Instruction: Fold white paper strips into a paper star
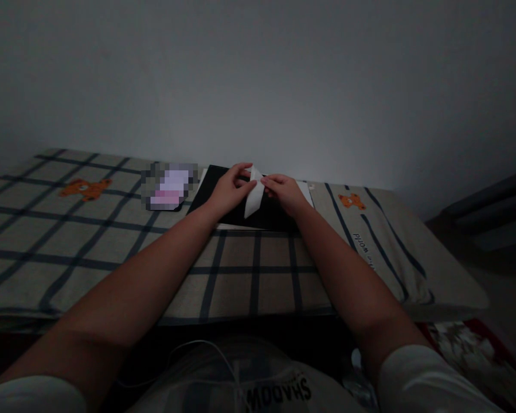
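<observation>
Lying left on checked cloth point(234, 255) is a phone point(169, 188), its screen pixelated. The left hand point(230, 189), arm stretched forward, grips white paper point(253, 198) over a black board point(270, 217). The right hand point(286, 194), angled inward, pinches the paper's right edge. Below, the shirt point(279, 393) reads "SHADOW" upside down; farther right, inverted cloth lettering includes "world".

Upside down across the shirt point(275, 376), “SHADOW”; on the checked cover point(236, 255), beyond the shirt to its right, “world”.
</observation>
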`<move>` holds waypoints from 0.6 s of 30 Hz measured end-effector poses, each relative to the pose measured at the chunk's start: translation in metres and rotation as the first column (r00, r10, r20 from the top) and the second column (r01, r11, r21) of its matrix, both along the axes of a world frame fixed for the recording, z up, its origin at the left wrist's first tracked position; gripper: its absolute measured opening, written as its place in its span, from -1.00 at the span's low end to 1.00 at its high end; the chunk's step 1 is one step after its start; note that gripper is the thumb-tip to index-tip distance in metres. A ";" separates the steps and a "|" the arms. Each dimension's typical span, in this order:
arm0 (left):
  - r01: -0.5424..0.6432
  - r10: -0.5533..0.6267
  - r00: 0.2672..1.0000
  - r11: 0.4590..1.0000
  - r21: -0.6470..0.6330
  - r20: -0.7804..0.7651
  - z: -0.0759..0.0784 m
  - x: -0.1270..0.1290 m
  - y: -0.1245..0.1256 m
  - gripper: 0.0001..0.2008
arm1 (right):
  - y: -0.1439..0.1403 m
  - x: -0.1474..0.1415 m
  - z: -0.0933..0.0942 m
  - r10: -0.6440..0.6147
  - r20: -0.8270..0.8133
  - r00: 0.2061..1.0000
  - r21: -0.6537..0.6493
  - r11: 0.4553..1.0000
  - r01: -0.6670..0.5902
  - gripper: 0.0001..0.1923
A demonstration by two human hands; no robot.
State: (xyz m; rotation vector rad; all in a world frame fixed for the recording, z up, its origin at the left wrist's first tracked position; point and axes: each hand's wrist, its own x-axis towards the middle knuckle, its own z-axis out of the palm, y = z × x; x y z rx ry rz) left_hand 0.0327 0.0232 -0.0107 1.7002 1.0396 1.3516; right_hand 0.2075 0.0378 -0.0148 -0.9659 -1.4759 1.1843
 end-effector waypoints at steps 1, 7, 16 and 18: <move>-0.032 0.032 0.999 0.999 0.000 0.000 0.001 0.000 0.000 -0.55 | 0.001 0.000 -0.001 0.003 0.004 1.000 0.005 1.000 -0.003 -0.72; -0.099 0.100 0.995 0.994 -0.040 0.005 0.002 -0.001 0.001 -0.65 | 0.002 0.000 -0.005 0.010 0.005 1.000 0.033 0.999 -0.010 -0.73; -0.241 0.258 0.965 0.948 0.209 -0.056 0.007 -0.005 -0.001 -0.51 | 0.003 -0.002 -0.004 0.031 -0.064 0.997 0.023 0.999 -0.029 -0.71; -0.223 0.257 0.959 0.944 0.242 -0.117 0.010 -0.005 -0.003 -0.65 | 0.002 -0.003 -0.004 0.049 -0.075 0.996 0.036 0.998 -0.047 -0.72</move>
